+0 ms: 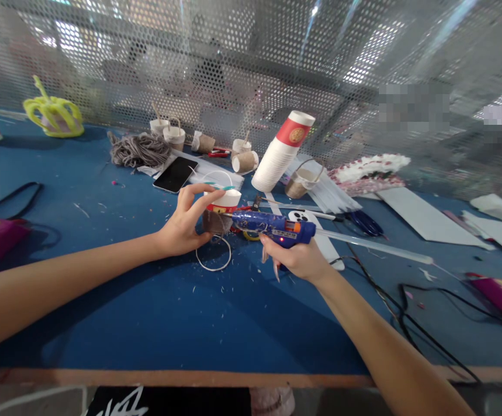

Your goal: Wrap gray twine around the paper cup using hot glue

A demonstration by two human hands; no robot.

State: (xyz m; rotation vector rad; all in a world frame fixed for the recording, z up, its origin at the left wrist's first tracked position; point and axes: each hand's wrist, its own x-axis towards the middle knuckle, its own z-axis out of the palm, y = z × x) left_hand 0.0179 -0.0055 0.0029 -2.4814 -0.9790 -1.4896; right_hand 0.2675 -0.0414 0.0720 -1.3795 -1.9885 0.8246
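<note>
My left hand (185,222) grips a small paper cup (222,209) with a white rim, a red band and a brown wrap, fingers curled round its side. My right hand (296,257) is closed on a blue hot glue gun (272,226), whose nozzle points left and touches the cup's side. A long clear glue stick (376,245) juts out of the gun's back to the right. A white cord loop (213,257) lies on the blue table (147,300) under the cup.
A tilted stack of paper cups (282,151), a black phone (175,174), a bundle of grey yarn (139,149), several small wrapped cups, scissors (363,222) and white paper sheets lie behind. Black cables (406,312) run right. A perforated metal screen backs the table.
</note>
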